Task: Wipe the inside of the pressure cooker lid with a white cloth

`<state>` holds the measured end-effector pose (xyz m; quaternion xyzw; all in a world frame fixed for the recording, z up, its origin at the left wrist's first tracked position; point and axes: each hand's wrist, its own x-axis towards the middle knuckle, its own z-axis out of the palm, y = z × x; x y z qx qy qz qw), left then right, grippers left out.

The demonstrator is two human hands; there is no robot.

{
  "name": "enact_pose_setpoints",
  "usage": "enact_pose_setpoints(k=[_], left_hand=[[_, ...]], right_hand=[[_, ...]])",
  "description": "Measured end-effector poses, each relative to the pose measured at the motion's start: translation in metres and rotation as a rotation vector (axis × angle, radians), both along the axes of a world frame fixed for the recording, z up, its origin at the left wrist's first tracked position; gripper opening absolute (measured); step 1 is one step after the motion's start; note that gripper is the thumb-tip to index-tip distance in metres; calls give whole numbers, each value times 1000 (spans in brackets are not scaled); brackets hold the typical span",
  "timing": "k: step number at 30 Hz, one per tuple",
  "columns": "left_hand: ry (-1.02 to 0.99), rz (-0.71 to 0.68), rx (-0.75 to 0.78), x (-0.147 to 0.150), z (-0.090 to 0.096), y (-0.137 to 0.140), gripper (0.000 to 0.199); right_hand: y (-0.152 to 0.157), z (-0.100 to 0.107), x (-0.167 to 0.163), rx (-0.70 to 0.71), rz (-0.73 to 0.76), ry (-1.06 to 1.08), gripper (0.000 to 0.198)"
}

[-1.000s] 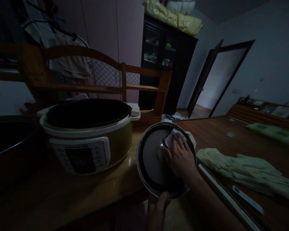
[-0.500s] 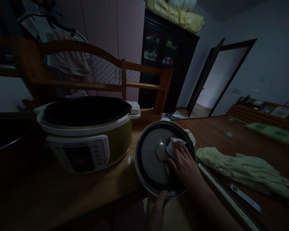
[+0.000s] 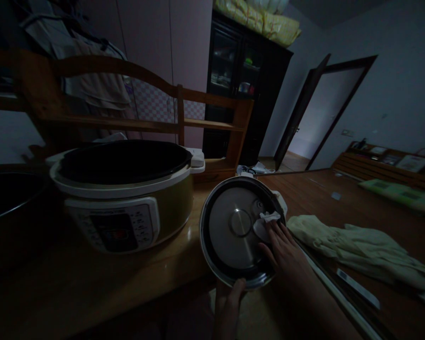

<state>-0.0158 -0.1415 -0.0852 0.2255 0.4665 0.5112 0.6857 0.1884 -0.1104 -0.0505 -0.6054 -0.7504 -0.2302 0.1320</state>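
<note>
A round pot lid [image 3: 225, 236] is tilted with its metal inner face toward me, beside the table's right end. My left hand [image 3: 230, 300] grips its lower rim, thumb over the edge, the other fingers hidden beneath. Under the fingers of my right hand [image 3: 283, 241] a crumpled white tissue [image 3: 264, 226] is pressed against the right part of the lid's inner face. To the left stands a green and white electric cooker [image 3: 175, 200], its dark inside uncovered and a control panel [image 3: 116, 226] on its front.
A dark pot [image 3: 14, 226] sits at the far left of the wooden table [image 3: 156, 278]. A wooden rack [image 3: 212, 125] rises behind the cooker. Pale green cloth [image 3: 350, 245] and a white remote control [image 3: 357, 288] lie at the right.
My right hand has slid right and slightly down across the lid with the tissue, uncovering a small round fitting on the inner face. The left hand keeps its grip on the rim.
</note>
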Motion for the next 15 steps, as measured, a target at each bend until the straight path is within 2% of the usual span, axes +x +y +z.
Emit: enact_pose_setpoints(k=[4, 9, 12, 15], left_hand=[[-13, 11, 43, 1, -3, 0, 57], [-4, -40, -71, 2, -17, 2, 53], [-26, -15, -63, 3, -18, 3, 54], [-35, -19, -75, 1, -11, 3, 56]], right_hand=[[-4, 5, -8, -7, -14, 49, 67], [-6, 14, -35, -79, 70, 73, 69], [3, 18, -45, -80, 86, 92, 71], [19, 23, -49, -53, 56, 120, 68]])
